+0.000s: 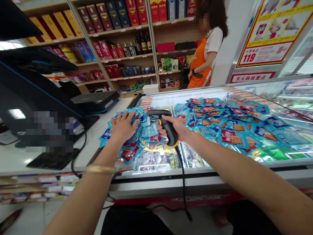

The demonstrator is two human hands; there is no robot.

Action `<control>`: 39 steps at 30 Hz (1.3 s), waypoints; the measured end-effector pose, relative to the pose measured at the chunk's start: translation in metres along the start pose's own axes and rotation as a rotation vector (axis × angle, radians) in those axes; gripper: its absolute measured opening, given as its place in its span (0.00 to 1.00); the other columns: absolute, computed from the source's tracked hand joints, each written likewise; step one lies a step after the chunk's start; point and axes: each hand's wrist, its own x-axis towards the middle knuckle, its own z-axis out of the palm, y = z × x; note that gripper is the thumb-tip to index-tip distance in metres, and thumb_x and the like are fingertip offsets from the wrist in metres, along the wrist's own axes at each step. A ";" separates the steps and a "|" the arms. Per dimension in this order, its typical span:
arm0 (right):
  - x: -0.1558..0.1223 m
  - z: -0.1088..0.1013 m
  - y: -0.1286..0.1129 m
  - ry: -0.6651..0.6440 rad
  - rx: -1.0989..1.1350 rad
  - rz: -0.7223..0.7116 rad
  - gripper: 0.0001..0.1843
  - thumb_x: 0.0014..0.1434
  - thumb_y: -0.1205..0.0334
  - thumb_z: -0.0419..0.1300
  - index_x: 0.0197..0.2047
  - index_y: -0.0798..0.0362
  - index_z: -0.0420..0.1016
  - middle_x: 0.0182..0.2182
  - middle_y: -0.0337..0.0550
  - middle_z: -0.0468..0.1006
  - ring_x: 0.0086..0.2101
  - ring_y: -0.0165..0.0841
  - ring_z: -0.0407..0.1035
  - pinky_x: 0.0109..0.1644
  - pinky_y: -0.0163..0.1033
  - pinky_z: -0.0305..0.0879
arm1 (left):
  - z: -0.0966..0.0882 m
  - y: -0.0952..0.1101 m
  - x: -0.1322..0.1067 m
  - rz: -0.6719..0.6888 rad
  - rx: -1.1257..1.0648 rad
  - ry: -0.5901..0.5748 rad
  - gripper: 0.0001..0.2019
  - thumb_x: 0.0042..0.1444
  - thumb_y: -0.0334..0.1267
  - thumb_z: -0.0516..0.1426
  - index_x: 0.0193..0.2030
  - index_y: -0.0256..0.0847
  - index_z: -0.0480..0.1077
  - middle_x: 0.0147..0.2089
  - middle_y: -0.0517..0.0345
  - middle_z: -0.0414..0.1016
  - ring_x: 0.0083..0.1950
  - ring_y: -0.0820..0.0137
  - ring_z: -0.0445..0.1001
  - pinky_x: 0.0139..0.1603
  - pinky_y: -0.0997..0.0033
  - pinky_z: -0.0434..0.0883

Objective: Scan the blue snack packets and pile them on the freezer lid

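My right hand [179, 129] is wrapped around the handle of a black and yellow barcode scanner [170, 130], whose cord hangs down in front of the freezer. Its head points left over a pile of blue snack packets [132, 151]. My left hand [124, 127] lies on that pile with fingers spread, a gold bangle [100, 169] on its wrist. Some packets are hidden under the hand. A larger heap of similar blue packets [220, 114], with red or dark blue labels, spreads over the glass top to the right.
A glass-topped chest freezer [156, 181] stretches across the front. On the left counter [97, 130] stand a black checkout terminal [39, 98] and a flat black device [97, 99]. Behind are shelves [127, 29] of boxes and bottles, and a person in an orange apron [199, 62].
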 end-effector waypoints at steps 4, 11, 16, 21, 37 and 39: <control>-0.015 -0.004 -0.010 0.044 -0.001 -0.052 0.13 0.66 0.55 0.53 0.34 0.56 0.68 0.22 0.38 0.67 0.19 0.25 0.60 0.20 0.29 0.61 | -0.004 0.017 0.002 0.014 -0.110 0.176 0.29 0.65 0.50 0.45 0.70 0.42 0.59 0.73 0.44 0.57 0.76 0.48 0.48 0.72 0.35 0.46; -0.070 -0.037 -0.058 0.180 -0.013 -0.176 0.12 0.66 0.56 0.53 0.35 0.55 0.68 0.23 0.39 0.67 0.19 0.25 0.59 0.18 0.28 0.60 | 0.007 0.098 0.009 0.301 -0.415 0.116 0.29 0.62 0.43 0.52 0.69 0.38 0.58 0.68 0.43 0.65 0.69 0.56 0.62 0.70 0.53 0.60; -0.114 -0.076 -0.082 0.283 -0.006 -0.212 0.12 0.65 0.56 0.53 0.36 0.56 0.68 0.23 0.40 0.68 0.18 0.25 0.59 0.18 0.28 0.61 | 0.032 0.161 0.010 0.423 -0.393 -0.177 0.39 0.54 0.32 0.57 0.73 0.37 0.50 0.73 0.43 0.58 0.72 0.58 0.58 0.71 0.61 0.59; -0.123 -0.087 -0.083 0.275 0.045 -0.218 0.10 0.64 0.56 0.55 0.37 0.56 0.67 0.23 0.40 0.68 0.18 0.24 0.59 0.18 0.27 0.61 | 0.052 0.181 0.013 0.422 -0.284 -0.240 0.34 0.57 0.29 0.52 0.71 0.35 0.53 0.72 0.41 0.59 0.71 0.59 0.61 0.68 0.60 0.61; -0.116 -0.078 -0.066 0.177 -0.188 -0.155 0.11 0.60 0.55 0.59 0.35 0.55 0.69 0.24 0.40 0.69 0.20 0.26 0.59 0.23 0.31 0.61 | 0.037 0.165 0.001 -0.256 -1.502 -0.244 0.17 0.47 0.39 0.64 0.44 0.38 0.73 0.38 0.56 0.77 0.37 0.69 0.75 0.43 0.54 0.81; -0.116 -0.076 -0.065 0.166 -0.216 -0.139 0.12 0.60 0.54 0.60 0.35 0.55 0.69 0.24 0.40 0.69 0.21 0.26 0.59 0.23 0.31 0.60 | 0.036 0.167 -0.001 -0.263 -1.502 -0.302 0.16 0.45 0.36 0.65 0.42 0.37 0.73 0.34 0.57 0.76 0.34 0.70 0.75 0.39 0.53 0.81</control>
